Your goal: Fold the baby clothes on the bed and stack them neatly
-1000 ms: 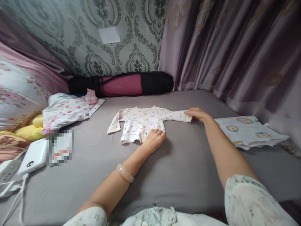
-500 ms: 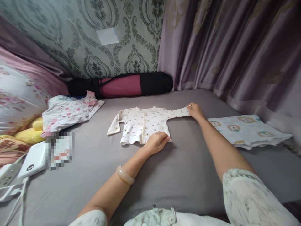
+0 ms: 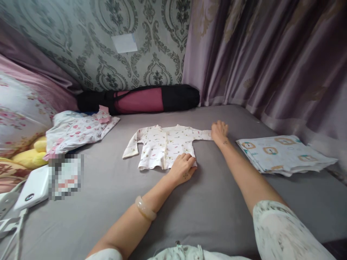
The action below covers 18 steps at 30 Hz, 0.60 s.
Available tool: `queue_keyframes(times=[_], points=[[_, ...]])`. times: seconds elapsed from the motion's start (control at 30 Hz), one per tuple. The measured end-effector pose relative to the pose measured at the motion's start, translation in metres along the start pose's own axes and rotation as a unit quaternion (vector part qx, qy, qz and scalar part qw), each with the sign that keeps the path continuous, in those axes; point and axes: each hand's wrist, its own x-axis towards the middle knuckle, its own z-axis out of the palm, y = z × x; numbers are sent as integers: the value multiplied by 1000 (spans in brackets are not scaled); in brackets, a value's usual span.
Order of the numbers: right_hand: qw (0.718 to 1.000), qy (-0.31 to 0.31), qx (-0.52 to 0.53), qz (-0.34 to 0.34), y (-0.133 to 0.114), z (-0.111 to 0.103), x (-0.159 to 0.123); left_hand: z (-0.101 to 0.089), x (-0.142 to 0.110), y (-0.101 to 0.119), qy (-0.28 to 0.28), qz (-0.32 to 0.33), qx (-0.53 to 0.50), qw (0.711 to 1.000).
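Observation:
A small white baby shirt (image 3: 154,146) with a tiny print and a buttoned front lies spread on the grey bed sheet (image 3: 206,202). Its left sleeve angles down towards me, while the right one reaches straight out to the side. My left hand (image 3: 182,169) is at the shirt's lower right corner, fingers bent and closed on the hem; the fingertips are partly hidden. Over the cuff of the right sleeve rests my right hand (image 3: 220,133), its fingers stretched out and apart, covering the sleeve's end.
Right of my arm lies a folded cloth with lion faces (image 3: 282,153). Folded printed clothes (image 3: 81,130) and a white power bank (image 3: 34,186) with cables are at the left. A long black and maroon bag (image 3: 139,99) lies along the wall.
My right hand has gone from pinching the cuff to lying over it with fingers spread, slightly closer to the shirt. My left hand stays at the hem, its fingers shifted a little.

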Motion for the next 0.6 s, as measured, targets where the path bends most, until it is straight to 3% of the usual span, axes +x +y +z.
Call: queue_keyframes(times=[0.13,0.3,0.47,0.6], points=[[989,-62,88,-99,-40,2,9,-4,1,4,-14,11,31,999],[981,-123,118,-94,-77,11,24,-7,3,7,-14,12,47,999],[981,-135,116,-83,-87,15,33,-3,3,3,26,-32,-15,999],[988,-66,95,-99,-86,18,30,1,4,2,71,-76,-84,991]])
